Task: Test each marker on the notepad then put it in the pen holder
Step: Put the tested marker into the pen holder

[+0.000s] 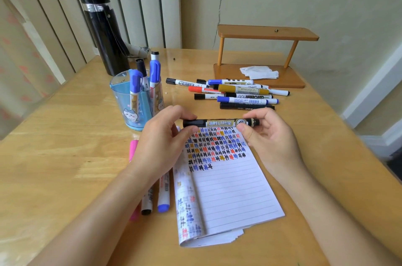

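From the head camera: a wooden table [65, 146] stands against a wall and vertical blinds; a tall black flask [104, 32] stands at the far left, and just in front of it a clear blue pen holder [128, 109] with a cartoon sticker already holds several markers upright, blue and black caps up; to the right a loose pile of markers [239, 93] lies flat, white, black and mustard barrels overlapping; behind the pile a small wooden shelf [267, 34] carries a crumpled tissue [258, 72] on its base. The lined notepad [230, 196] lies near the front, its upper rows filled with small marks in black, blue, red and yellow; nothing stands between it and the holder. Three more markers lie left of the pad, a pink marker [133, 148], a black-capped marker [147, 204] and a blue-capped marker [163, 200], their upper parts hidden under the left forearm; the pad's top left corner is covered by the left hand [161, 141]. The black marker [219, 123] is held level above the pad's top edge, its cap on; the left hand pinches the cap end between thumb and forefinger; the right hand [269, 137] pinches the other end likewise, its remaining fingers loosely curled.
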